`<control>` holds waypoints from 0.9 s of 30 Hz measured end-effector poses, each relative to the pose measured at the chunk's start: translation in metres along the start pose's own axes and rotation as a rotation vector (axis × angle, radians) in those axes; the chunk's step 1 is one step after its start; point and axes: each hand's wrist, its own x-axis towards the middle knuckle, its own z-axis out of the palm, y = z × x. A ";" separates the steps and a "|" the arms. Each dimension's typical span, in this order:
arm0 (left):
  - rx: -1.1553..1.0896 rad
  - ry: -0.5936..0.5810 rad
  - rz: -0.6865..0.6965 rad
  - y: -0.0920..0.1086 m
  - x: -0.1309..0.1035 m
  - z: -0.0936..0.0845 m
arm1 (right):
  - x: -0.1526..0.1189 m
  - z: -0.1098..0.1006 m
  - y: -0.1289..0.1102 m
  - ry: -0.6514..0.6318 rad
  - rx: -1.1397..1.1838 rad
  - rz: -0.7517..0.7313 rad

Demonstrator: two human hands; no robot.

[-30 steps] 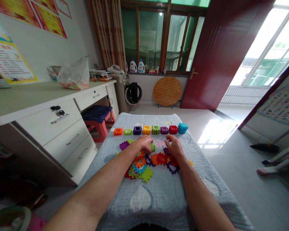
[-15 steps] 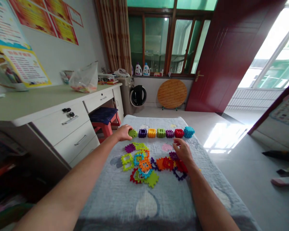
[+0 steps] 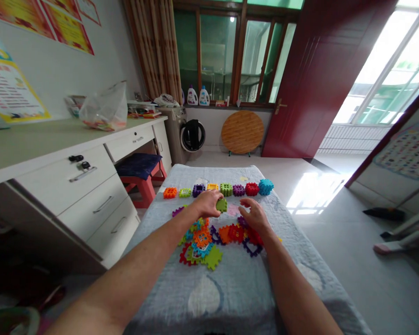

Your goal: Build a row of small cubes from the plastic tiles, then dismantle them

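The green piece (image 3: 223,205) at the centre of the frame and the toothed pieces (image 3: 202,237) below it look like smooth, faintly shiny plastic, against the soft, slightly crinkled matt cloth (image 3: 204,295). At left, the bag (image 3: 108,107) is thin, creased, see-through plastic, and the smooth drawer fronts (image 3: 49,179) carry metallic-looking handles (image 3: 103,204). The round tabletop (image 3: 242,132) at upper centre shows wood grain, the door (image 3: 328,79) at upper right has a smooth sheen, and the glossy floor (image 3: 317,242) at right reflects light.

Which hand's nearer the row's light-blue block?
Right. The right hand is short of the light-blue block, slightly left; the left hand is farther left, holding a green piece.
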 end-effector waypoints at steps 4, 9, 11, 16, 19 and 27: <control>0.008 -0.093 -0.063 0.017 0.014 0.027 | -0.003 0.001 -0.002 -0.040 -0.025 -0.009; -0.027 -0.152 -0.080 0.010 0.015 0.026 | -0.003 0.001 -0.008 -0.129 -0.065 -0.031; -0.043 -0.133 -0.072 0.007 0.006 0.017 | -0.001 -0.001 -0.014 -0.191 -0.107 -0.040; -0.253 0.195 -0.087 -0.010 -0.039 -0.004 | 0.013 0.000 -0.038 -0.420 -0.274 -0.107; -0.436 0.378 -0.198 -0.030 -0.075 -0.003 | 0.026 0.006 -0.053 -0.534 -0.403 -0.126; -0.569 0.721 -0.566 -0.071 -0.136 0.035 | 0.041 0.027 -0.059 -0.712 -0.610 -0.166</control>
